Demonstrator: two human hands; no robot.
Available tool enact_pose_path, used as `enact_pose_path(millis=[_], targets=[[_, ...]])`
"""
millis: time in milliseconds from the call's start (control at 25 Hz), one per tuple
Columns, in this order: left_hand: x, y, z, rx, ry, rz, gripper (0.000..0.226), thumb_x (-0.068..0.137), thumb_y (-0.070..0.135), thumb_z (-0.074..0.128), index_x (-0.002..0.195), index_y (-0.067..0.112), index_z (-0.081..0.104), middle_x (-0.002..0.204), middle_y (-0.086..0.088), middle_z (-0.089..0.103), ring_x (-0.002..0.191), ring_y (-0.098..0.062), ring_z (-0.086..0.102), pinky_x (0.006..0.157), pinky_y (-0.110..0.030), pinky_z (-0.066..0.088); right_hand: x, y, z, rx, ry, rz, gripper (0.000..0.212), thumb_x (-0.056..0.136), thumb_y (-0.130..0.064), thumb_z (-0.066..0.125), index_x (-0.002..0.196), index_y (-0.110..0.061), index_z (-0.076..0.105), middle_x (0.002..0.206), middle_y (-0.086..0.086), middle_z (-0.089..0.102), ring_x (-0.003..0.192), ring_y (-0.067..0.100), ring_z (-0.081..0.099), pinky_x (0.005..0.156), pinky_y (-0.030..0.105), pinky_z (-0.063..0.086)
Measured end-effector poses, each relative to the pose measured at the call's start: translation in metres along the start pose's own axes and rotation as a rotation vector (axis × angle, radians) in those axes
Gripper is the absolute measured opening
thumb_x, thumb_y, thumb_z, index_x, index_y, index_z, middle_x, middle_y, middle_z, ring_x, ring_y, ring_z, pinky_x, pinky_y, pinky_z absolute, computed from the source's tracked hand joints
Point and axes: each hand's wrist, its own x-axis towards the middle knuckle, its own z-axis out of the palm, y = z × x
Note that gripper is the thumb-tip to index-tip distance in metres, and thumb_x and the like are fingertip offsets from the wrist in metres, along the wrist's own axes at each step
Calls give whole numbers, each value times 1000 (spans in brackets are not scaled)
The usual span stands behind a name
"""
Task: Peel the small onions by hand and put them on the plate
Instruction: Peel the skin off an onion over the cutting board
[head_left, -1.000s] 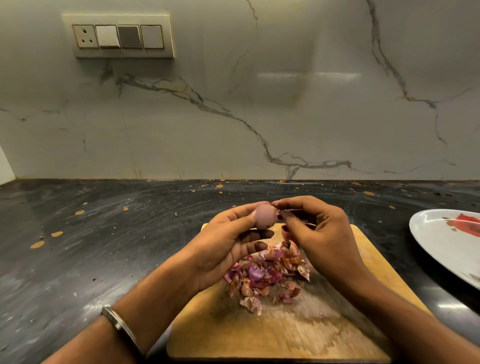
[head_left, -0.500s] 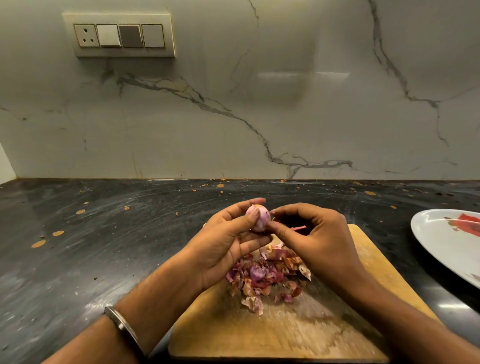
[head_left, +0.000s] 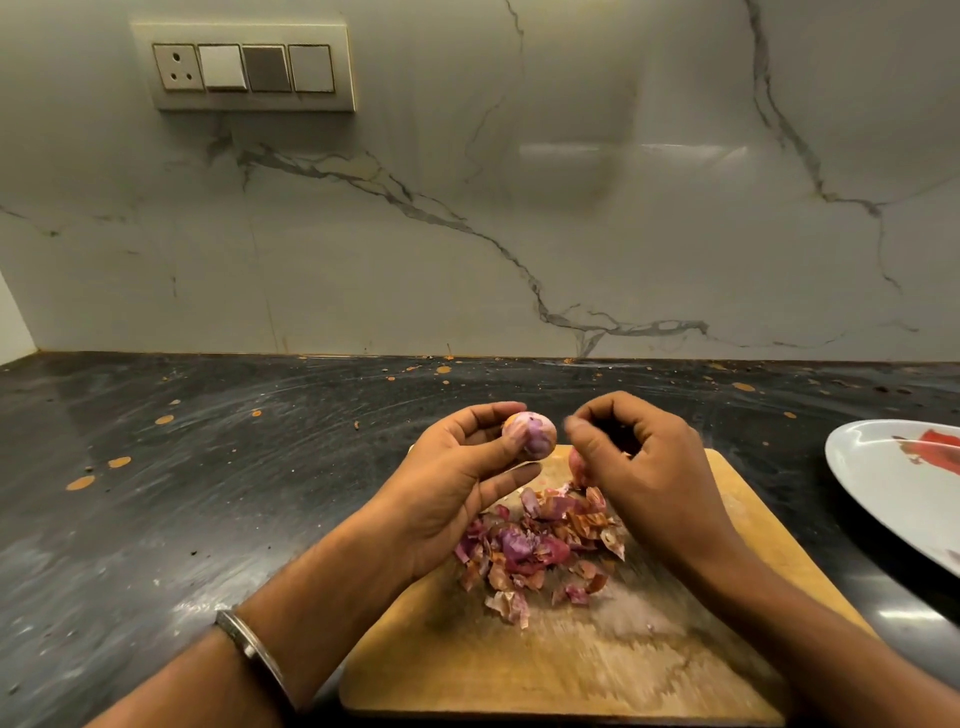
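My left hand (head_left: 457, 478) holds a small pinkish-purple onion (head_left: 532, 434) at its fingertips above the far end of the wooden cutting board (head_left: 571, 675). My right hand (head_left: 644, 467) is just right of the onion, apart from it and blurred. Its fingers are curled, and a pink scrap of peel (head_left: 576, 462) hangs under the thumb and forefinger. A heap of purple and brown onion peels (head_left: 540, 545) lies on the board below both hands. The white plate (head_left: 883, 499) with a red pattern sits at the right edge, partly cut off.
The board rests on a dark stone counter (head_left: 208, 493) speckled with small orange bits. A marble wall with a switch panel (head_left: 244, 67) stands behind. No unpeeled onions show elsewhere in view.
My right hand has pulled away from the onion to the right, taking a scrap of peel with it. My left hand has turned the onion slightly, keeping it in place.
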Motion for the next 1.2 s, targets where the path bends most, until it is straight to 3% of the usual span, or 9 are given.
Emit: enact_pose_path(millis=[80, 280, 720, 800, 920, 1000, 1120, 1200], targets=[[-1, 0, 0, -2, 1, 7, 48, 71, 3, 72, 117, 1, 62, 110, -20, 72, 99, -28, 72, 73, -30, 62, -4, -5, 2, -3, -37, -44, 11, 87, -30, 74, 95, -22, 74, 84, -9, 72, 79, 8, 69, 65, 26, 58], [-3, -1, 2, 11, 8, 2, 52, 66, -1, 75, 116, -1, 60, 113, -23, 70, 100, -31, 72, 74, -32, 62, -2, 0, 0, -32, 11, -104, 10, 87, -14, 76, 93, -22, 76, 86, -14, 70, 83, 7, 69, 66, 25, 59], [-4, 0, 6, 0, -38, 10, 39, 77, 9, 66, 116, 8, 67, 110, -19, 72, 98, -27, 71, 74, -31, 62, 0, 3, 4, -1, -121, 31, 15, 102, -4, 50, 91, -15, 53, 83, 5, 55, 76, 25, 52, 66, 53, 50], [-4, 1, 6, -17, -36, 3, 33, 82, 11, 62, 114, 11, 70, 111, -19, 72, 99, -29, 69, 72, -32, 63, 0, 2, 3, -3, -116, 38, 16, 102, -4, 49, 91, -15, 52, 83, 6, 57, 74, 22, 54, 64, 46, 51], [-2, 1, 6, -29, -8, -5, 26, 92, 10, 56, 112, 9, 71, 113, -22, 70, 98, -30, 69, 70, -32, 63, -1, 0, 2, 7, -87, 24, 18, 97, 2, 57, 94, -16, 58, 83, 0, 66, 74, 11, 65, 64, 25, 53], [0, 1, 5, -29, 11, -1, 25, 92, 8, 56, 111, 8, 71, 109, -20, 72, 93, -27, 71, 72, -32, 63, -1, -1, 1, -49, -77, -8, 22, 92, 4, 60, 91, -17, 66, 81, -5, 69, 75, 10, 68, 63, 24, 56], [0, 0, 4, -27, 7, 25, 33, 82, 11, 64, 114, 6, 67, 103, -17, 75, 93, -24, 72, 74, -31, 62, -1, -1, 3, -86, -60, -8, 21, 89, -1, 63, 87, -19, 73, 82, -9, 70, 77, 9, 68, 68, 34, 59], [0, -1, 4, -31, 0, 35, 37, 79, 10, 66, 115, 4, 64, 102, -17, 75, 94, -25, 73, 74, -31, 62, -2, -2, 2, -43, -30, -27, 11, 89, -11, 70, 92, -21, 75, 84, -11, 72, 80, 7, 71, 69, 27, 60]])
